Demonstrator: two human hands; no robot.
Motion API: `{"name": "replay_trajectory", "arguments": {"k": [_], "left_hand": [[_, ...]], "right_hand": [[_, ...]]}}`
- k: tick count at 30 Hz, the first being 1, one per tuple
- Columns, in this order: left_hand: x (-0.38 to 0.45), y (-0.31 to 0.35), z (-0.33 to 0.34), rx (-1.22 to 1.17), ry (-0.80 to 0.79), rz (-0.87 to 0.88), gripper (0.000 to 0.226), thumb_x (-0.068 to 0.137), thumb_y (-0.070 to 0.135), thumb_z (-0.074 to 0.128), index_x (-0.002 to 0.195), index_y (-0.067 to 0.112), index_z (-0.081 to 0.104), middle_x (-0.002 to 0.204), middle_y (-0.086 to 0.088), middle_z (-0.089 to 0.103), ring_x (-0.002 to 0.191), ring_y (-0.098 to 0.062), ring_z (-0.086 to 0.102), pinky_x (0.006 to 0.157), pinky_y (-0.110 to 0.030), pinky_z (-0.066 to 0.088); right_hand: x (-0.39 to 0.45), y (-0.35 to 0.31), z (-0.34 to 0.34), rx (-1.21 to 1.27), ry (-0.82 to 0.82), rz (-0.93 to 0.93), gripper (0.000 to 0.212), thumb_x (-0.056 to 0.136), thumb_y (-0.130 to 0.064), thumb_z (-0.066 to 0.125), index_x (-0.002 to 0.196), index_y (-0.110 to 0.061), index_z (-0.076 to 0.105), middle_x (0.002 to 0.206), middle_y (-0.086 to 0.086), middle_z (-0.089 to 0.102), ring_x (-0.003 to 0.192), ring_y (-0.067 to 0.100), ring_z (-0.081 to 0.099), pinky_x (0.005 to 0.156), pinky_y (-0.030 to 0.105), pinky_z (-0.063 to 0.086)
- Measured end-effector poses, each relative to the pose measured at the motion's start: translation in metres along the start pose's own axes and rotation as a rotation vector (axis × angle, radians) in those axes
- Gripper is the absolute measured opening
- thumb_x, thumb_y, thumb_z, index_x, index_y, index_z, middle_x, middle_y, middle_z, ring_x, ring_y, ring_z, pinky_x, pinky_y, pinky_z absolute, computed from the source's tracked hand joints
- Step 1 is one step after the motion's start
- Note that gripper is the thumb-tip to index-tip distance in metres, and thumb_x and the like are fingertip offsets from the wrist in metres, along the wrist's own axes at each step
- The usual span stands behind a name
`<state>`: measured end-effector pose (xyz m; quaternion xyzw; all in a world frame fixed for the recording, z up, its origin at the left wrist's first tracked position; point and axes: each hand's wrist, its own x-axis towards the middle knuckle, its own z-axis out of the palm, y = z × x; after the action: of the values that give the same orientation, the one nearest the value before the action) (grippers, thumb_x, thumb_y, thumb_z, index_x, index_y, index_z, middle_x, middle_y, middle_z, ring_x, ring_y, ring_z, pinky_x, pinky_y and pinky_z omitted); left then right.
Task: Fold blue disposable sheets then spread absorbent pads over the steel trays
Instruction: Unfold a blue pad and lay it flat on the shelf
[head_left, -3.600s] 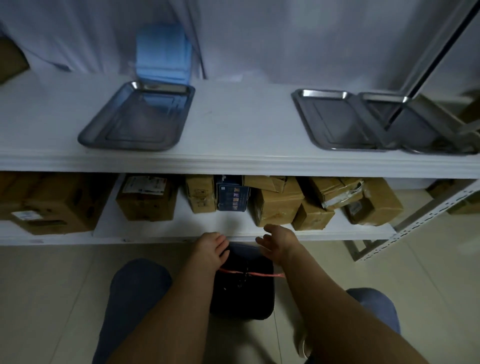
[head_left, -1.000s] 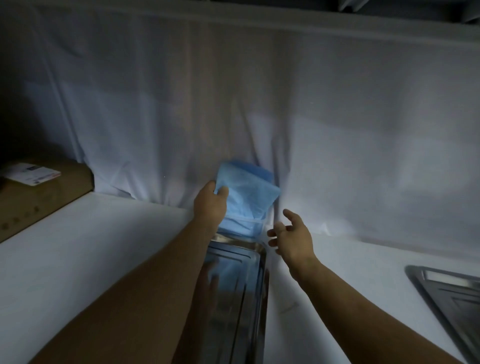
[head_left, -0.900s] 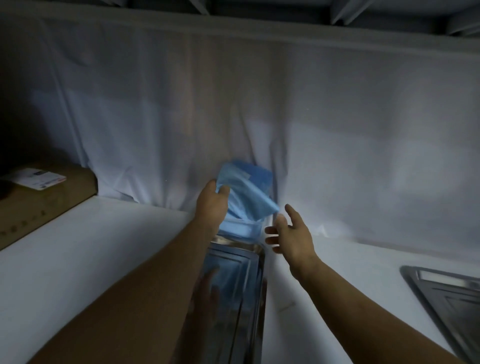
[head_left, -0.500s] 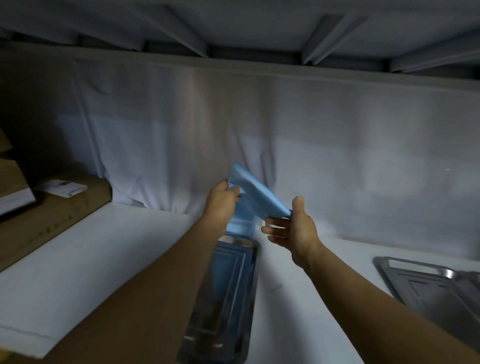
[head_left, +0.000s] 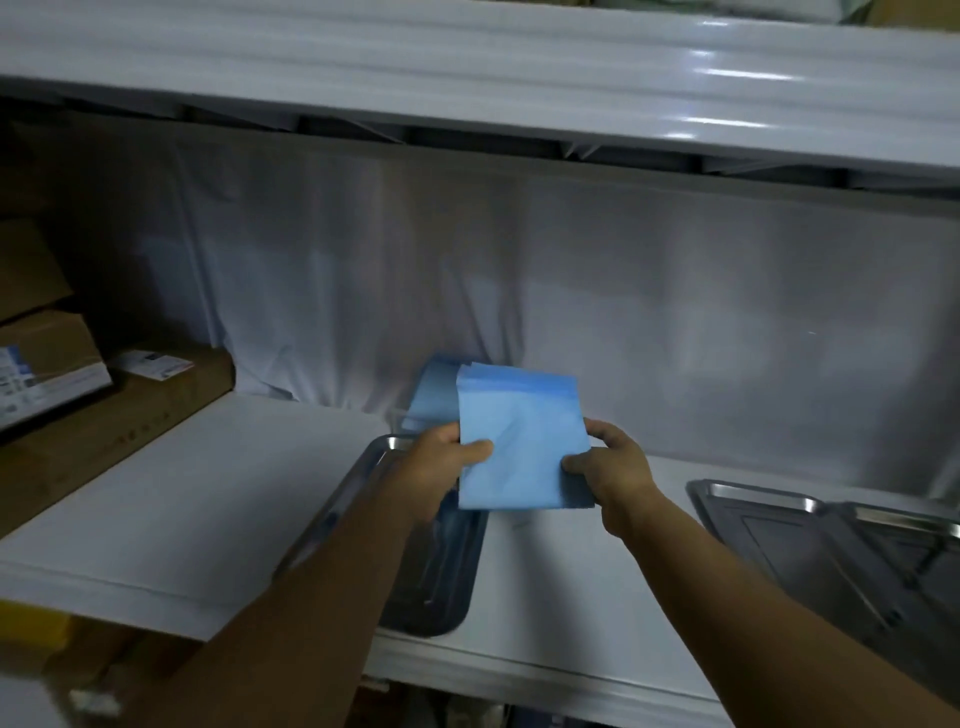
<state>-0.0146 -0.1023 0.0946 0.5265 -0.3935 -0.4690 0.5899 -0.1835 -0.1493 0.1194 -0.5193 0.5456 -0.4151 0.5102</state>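
A folded blue disposable sheet (head_left: 519, 441) is held up flat in front of me above the shelf. My left hand (head_left: 441, 462) grips its left edge and my right hand (head_left: 610, 467) grips its right edge. Behind it a stack of more blue sheets (head_left: 434, 387) leans against the white cloth backdrop. Under my left forearm lies a steel tray (head_left: 441, 582); its far rim shows by my left wrist. Two more steel trays overlap at the right: the nearer-left tray (head_left: 769, 535) and a second tray (head_left: 914, 551).
The white shelf (head_left: 182, 499) carries cardboard boxes (head_left: 119, 415) at the far left. Another white shelf (head_left: 467, 67) hangs close overhead. A white cloth (head_left: 675, 322) covers the back. More boxes sit dimly below the shelf's front edge.
I lifted one blue sheet off the stack with my left hand, my right hand took its other edge, and both hands brought it toward me. The view pulled back.
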Motion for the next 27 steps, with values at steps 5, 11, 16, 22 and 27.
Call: {"name": "replay_trajectory", "arguments": {"k": [5,11,16,22,27], "left_hand": [[-0.016,-0.029,0.020,0.132,-0.057,-0.058,0.028,0.087,-0.005,0.057,0.115,-0.002,0.060,0.113,-0.020,0.065,0.107,-0.037,0.061,0.099,-0.051,0.046],[-0.033,-0.074,0.045,-0.115,0.073,-0.251,0.051,0.089,0.061,0.044,0.103,0.018,0.067,0.110,-0.009,0.070,0.107,-0.027,0.064,0.100,-0.045,0.047],[-0.045,-0.082,0.048,-0.021,0.117,-0.303,0.019,0.092,0.024,0.055,0.091,0.008,0.065,0.092,-0.011,0.067,0.087,-0.026,0.062,0.080,-0.034,0.050],[-0.052,-0.076,0.047,0.070,0.048,-0.262,0.011,0.094,0.006,0.054,0.083,0.008,0.058,0.093,-0.011,0.057,0.091,-0.025,0.052,0.080,-0.032,0.039],[-0.052,-0.074,0.049,0.027,0.079,-0.285,0.023,0.096,0.017,0.052,0.119,0.014,0.055,0.122,-0.012,0.055,0.111,-0.030,0.052,0.092,-0.042,0.042]], "right_hand": [[-0.012,0.019,-0.031,0.024,0.082,-0.025,0.025,0.080,0.000,0.064,0.068,-0.014,0.046,0.075,0.004,0.053,0.074,0.021,0.047,0.061,0.028,0.037],[-0.032,0.040,-0.061,0.024,-0.019,-0.070,0.029,0.081,0.009,0.050,0.073,-0.017,0.062,0.085,0.005,0.065,0.084,0.023,0.054,0.072,0.030,0.042],[-0.053,0.041,-0.082,-0.029,-0.236,-0.049,0.033,0.077,0.011,0.051,0.081,-0.014,0.070,0.093,0.006,0.070,0.088,0.025,0.060,0.082,0.036,0.047],[-0.071,0.054,-0.103,-0.624,-0.651,-0.004,0.042,0.076,0.015,0.051,0.073,-0.021,0.073,0.090,-0.001,0.066,0.089,0.016,0.055,0.071,0.020,0.046],[-0.073,0.071,-0.099,-1.176,-0.832,0.055,0.052,0.079,0.010,0.057,0.126,-0.014,0.061,0.132,0.003,0.057,0.122,0.017,0.049,0.103,0.026,0.038]]}}
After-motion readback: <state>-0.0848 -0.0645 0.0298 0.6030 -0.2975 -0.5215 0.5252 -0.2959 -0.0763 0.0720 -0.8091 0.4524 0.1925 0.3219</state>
